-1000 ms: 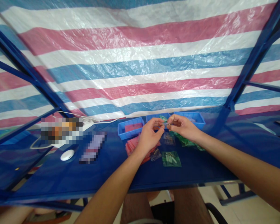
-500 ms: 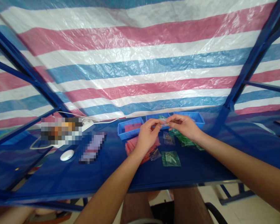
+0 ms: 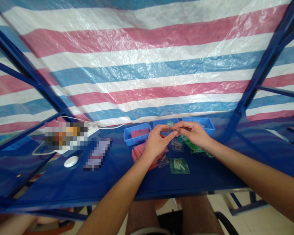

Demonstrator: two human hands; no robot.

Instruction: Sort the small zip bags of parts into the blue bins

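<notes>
Fingertips nearly together, my left hand (image 3: 155,140) and my right hand (image 3: 192,132) pinch a small clear plastic bag (image 3: 172,128) between them, above the blue table. The fingers cover most of this bag. Under my left hand lies a pile of pink bags (image 3: 139,152), with a clear bag of small metal parts (image 3: 163,161) at its right edge. Another clear bag of small parts (image 3: 177,146) rests below the hands. Green bags (image 3: 196,148) are heaped beneath my right hand. Closer to me, a green bag holding small pins and pale strips (image 3: 179,165) lies flat.
Three blue bins stand along the back: a left bin (image 3: 132,141) with pink contents, a middle bin (image 3: 157,122) and a right bin (image 3: 211,128). A white round case (image 3: 71,161), a blurred-out phone-shaped object (image 3: 98,154) and a white power strip (image 3: 91,131) with cables lie left.
My fingertips have drawn closer together, with the left thumb shifted right. Less of the clear bag shows between them. The things on the table stay put.
</notes>
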